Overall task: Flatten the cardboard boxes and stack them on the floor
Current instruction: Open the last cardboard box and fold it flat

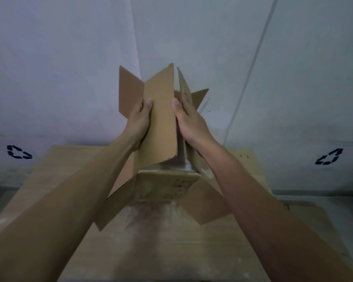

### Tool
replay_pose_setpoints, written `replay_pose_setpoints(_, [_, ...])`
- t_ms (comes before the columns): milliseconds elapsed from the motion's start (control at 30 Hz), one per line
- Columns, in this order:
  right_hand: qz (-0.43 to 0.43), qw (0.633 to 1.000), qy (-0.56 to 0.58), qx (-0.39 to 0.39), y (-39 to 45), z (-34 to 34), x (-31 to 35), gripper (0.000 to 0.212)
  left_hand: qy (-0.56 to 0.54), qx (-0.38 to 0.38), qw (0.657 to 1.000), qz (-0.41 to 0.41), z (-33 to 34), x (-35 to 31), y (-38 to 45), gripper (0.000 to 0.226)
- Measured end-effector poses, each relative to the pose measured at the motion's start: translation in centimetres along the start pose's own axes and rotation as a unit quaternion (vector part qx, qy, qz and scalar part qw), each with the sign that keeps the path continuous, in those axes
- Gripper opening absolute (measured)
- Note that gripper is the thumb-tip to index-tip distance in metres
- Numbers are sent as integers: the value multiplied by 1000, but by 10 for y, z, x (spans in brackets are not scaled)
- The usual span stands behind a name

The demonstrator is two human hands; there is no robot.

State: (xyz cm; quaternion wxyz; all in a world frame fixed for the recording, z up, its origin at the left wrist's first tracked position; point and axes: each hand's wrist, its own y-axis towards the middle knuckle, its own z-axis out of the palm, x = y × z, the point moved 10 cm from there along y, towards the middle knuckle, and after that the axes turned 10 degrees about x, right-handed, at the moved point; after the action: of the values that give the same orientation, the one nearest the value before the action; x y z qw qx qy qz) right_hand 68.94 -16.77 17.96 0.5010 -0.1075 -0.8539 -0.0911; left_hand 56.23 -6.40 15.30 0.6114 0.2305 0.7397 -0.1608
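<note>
Both hands [163,123] grip the box [161,139] over flattened cardboard [161,241].

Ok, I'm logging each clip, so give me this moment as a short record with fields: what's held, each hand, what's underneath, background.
held item: small cardboard box, flaps open, partly collapsed, raised in front of the person
left hand: left hand grips the box's left panel, thumb on the near face
right hand: right hand grips the right panel, thumb on its edge
underneath: large flat cardboard sheet
background: white sheeting printed with recycling symbols
task stage: box not yet flat
</note>
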Motion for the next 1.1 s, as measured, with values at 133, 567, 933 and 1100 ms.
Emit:
replay_pose_setpoints(133, [18,997,-71,7,0,42,10,69,-17,-8,1000,-15,-26,23,-21,44])
replay_pose_setpoints(567, [164,983,-17,81,-51,154,-87,73,-110,54,975,-186,-34,153,-101,68])
replay_pose_setpoints(933, [144,947,-288,13,-34,102,-52,67,-89,46,965,-242,-67,153,-110,36])
replay_pose_setpoints(1100, [143,838,-524,55,-46,112,-55,86,-39,-2,974,-225,-82,144,-110,19])
